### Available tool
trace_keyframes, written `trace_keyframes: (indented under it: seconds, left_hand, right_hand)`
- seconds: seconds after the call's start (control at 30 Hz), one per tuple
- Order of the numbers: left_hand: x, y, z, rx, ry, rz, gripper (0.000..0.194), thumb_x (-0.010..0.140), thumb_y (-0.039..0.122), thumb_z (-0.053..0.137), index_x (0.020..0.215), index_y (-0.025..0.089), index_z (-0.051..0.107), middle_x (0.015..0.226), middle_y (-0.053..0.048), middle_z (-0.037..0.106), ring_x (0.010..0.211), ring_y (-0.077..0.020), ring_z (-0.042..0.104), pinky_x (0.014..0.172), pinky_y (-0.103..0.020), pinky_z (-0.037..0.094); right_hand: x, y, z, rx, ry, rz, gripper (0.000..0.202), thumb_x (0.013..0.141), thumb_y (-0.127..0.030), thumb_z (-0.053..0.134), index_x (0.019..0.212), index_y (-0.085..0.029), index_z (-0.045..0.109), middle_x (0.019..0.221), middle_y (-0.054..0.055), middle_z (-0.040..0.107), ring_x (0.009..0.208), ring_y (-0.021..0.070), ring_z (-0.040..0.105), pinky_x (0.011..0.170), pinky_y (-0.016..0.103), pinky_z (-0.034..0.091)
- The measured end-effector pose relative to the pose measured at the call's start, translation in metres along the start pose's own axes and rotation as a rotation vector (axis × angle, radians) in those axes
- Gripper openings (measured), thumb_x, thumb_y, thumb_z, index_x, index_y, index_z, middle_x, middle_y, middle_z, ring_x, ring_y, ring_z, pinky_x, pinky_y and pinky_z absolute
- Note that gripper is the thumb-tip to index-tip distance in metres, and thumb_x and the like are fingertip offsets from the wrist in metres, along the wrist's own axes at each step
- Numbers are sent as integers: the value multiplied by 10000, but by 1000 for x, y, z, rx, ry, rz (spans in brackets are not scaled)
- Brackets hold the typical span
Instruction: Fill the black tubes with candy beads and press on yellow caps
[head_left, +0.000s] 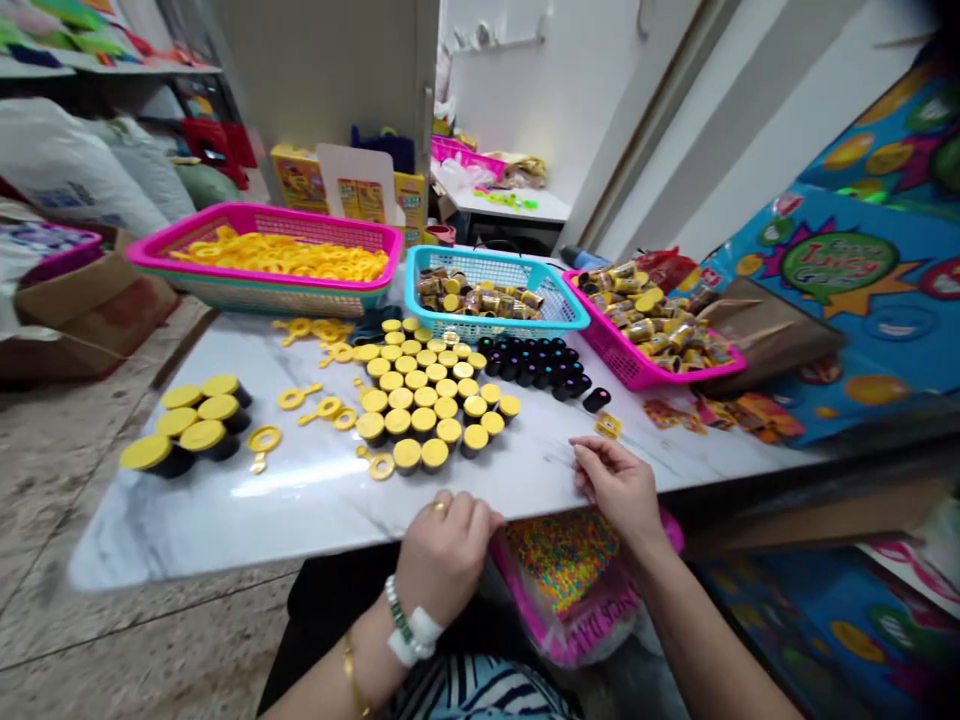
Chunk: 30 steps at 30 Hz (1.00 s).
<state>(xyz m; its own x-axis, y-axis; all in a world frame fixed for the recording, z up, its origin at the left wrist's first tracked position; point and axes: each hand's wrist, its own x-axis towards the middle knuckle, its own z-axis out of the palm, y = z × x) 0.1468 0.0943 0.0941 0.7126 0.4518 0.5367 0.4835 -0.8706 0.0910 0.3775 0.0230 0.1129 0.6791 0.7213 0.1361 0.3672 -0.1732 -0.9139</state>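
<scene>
At the table's front edge, my left hand (444, 552) is closed, fingers curled together; what it holds, if anything, is hidden. My right hand (616, 487) hovers over the marble-patterned table (300, 510) farther right, thumb and fingertips pinched together, with anything between them too small to tell. Just beyond its fingers lies a small yellow printed piece (607, 426). Several black containers with yellow lids (424, 396) stand grouped mid-table, and another group (202, 436) is at the left. Black pieces (536, 365) lie behind my right hand. Yellow ring-ended wands (300, 397) are scattered between the groups.
Behind stand a pink basket of yellow wands (262, 212), a blue basket of wrapped containers (495, 262) and a pink basket of more (622, 345). Below the table edge is a bag of colourful beads (566, 560). Printed wrappers (757, 412) lie at the right.
</scene>
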Motion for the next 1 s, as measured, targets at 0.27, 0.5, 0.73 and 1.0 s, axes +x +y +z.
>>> trace_keyframes:
  seconds: [0.27,0.5,0.73,1.0]
  left_hand:
    - [110,60,41,-47,-191,-67,175,953,182,461,819,162,572,793,-74,593,790,-250,584,589,-317,418]
    - [107,57,44,-66,-289,-100,750,758,638,645,1198,36,563,952,-133,588,935,-299,541,799,-404,457]
    - [74,48,30,-115,-314,-14,1020,763,781,473,1496,101,271,1357,-197,485,1220,-380,430,997,-491,358]
    - [56,41,32,-222,-43,-49,639,902,456,552,1392,67,422,1288,-205,566,1193,-348,484,998,-481,379]
  right_hand:
    - [76,28,-60,-210,239,-142,388,764,-474,661,986,-158,696,749,34,631,622,161,562,642,316,489]
    - [105,38,-60,-509,95,-258,302,697,-378,716,940,-197,721,746,12,601,650,169,561,664,307,460]
    - [74,27,-40,-426,-19,-327,207,749,-269,681,943,-199,662,692,-26,581,585,128,524,622,261,442]
    - [50,9,-22,-412,-90,-428,291,817,-255,659,1095,-173,641,712,-15,587,582,129,536,641,275,470]
